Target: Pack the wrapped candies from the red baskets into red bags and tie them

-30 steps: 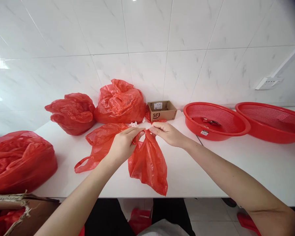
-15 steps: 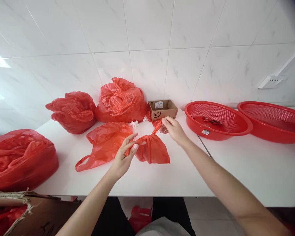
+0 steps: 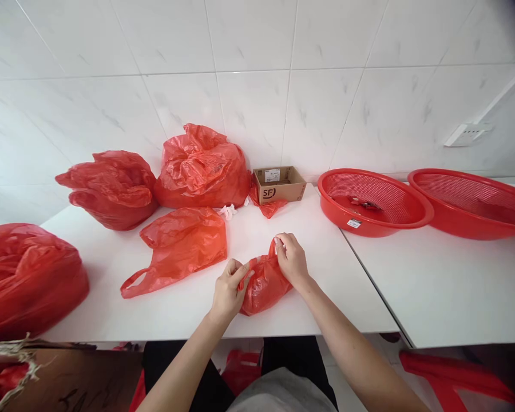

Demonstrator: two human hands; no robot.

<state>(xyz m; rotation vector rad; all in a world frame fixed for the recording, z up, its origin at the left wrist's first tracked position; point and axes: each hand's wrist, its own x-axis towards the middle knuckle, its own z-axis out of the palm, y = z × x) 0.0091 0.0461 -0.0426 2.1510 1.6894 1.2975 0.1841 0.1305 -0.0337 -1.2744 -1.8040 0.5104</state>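
A small red plastic bag [image 3: 264, 290] is held between both hands near the front edge of the white table [image 3: 326, 315]. My left hand [image 3: 230, 290] pinches its left side, thumb against fingers. At the upper right of the bag, my right hand [image 3: 290, 258] grips a handle loop that stands up. What the bag contains cannot be made out. To the left lies a flat red plastic bag [image 3: 189, 243], one handle stretched toward the front left, touched by neither hand.
Full red bags [image 3: 203, 171] stand along the wall and at left. An open cardboard box [image 3: 278, 186] sits behind my hands. Two red plastic baskets [image 3: 375, 220] are at right, the nearer holding small dark items. Another carton [image 3: 81, 377] is at lower left.
Both hands have drawn the small bag toward the table's front edge. My left fingers, spread before, have closed on the bag. The bag looks rounder now.
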